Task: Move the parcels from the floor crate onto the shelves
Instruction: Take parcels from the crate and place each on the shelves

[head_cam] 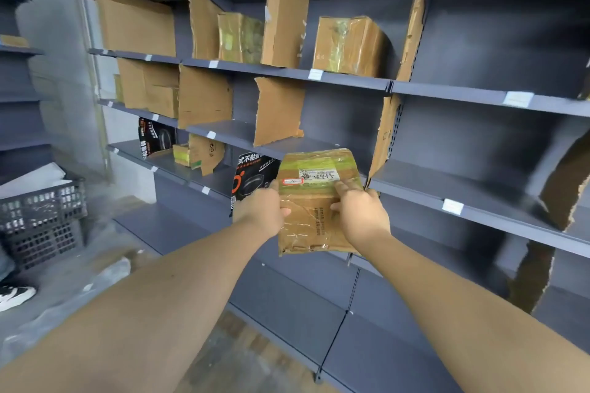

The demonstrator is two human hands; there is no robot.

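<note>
A flat brown parcel wrapped in clear and yellow-green tape, with a white label on top, is held in the air in front of the grey shelves. My left hand grips its left edge, thumb on top. My right hand grips its right side, fingers over the top face. The parcel's far edge reaches the front lip of a middle shelf. The dark floor crate stands at the left edge, holding white parcels.
Torn cardboard dividers split the shelves into bays. Taped parcels sit on the upper shelf, and a black printed box stands just left of the held parcel. A person's shoe is at lower left.
</note>
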